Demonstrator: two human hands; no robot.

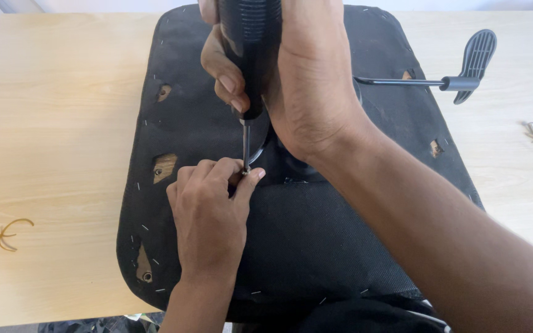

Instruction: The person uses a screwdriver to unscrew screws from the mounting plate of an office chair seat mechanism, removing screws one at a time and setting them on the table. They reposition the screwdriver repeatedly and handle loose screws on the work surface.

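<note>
So the screwdriver (249,55) stands nearly upright, long axis running straight down from the right hand (306,80), which is wrapped tight around the ribbed black handle. Its thin metal shaft drops to the left hand (211,206), directly below and a bit toward the camera. That hand has thumb and fingertips pinched together right at the tip, probably steadying a small screw, though it's too tiny to be sure. All of this sits over the middle of the upturned chair seat (174,92), black fabric stapled at the edges with bare wood showing through holes. The seat lies on a pale wooden table (50,123), with a grey lever (464,71) sticking out right.
</note>
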